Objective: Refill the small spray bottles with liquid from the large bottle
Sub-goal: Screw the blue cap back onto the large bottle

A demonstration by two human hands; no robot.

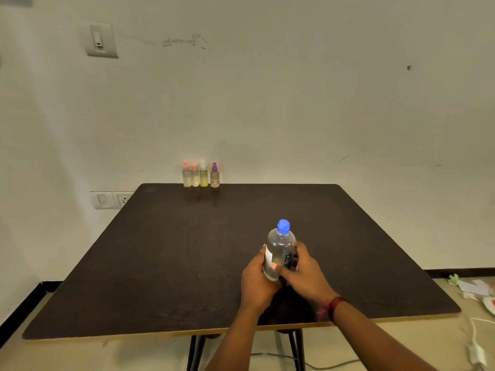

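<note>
While both hands close round it, the big bottle (pixel 280 249) stands upright over the near-right part of the table (pixel 160 263). It is clear plastic w/ a blue cap (pixel 283 226) on, pale liquid inside and a white-and-dark label toward the camera. The left hand (pixel 255 282) grips the bottle's left side, fingers curled round the label & held close together. The right hand (pixel 305 274) grips the right side, thumb laid across the front of the label, its other fingers wrapped behind and mostly hidden. The hands cover the bottle's base, so can't tell if it sits on the table or is lifted just off it. A red thread band (pixel 334 306) circles the right wrist.

Four small spray bottles stand in a row at the table's far edge, against the wall, well apart from the big bottle — all upright, tops on, yellowish liquid showing in each. From left: first pink-top bottle (pixel 186 175) and second pink-top bottle (pixel 195 177) close side by side, then the white-top bottle (pixel 203 175), then the purple-top bottle (pixel 214 176) w/ a flower print, a small gap before it.

On the wall: a switch plate (pixel 101 40) up left, a socket plate (pixel 112 200) by the table's far-left corner. On the floor at right — paper scraps (pixel 471 287) and a white cable (pixel 476 344).
</note>
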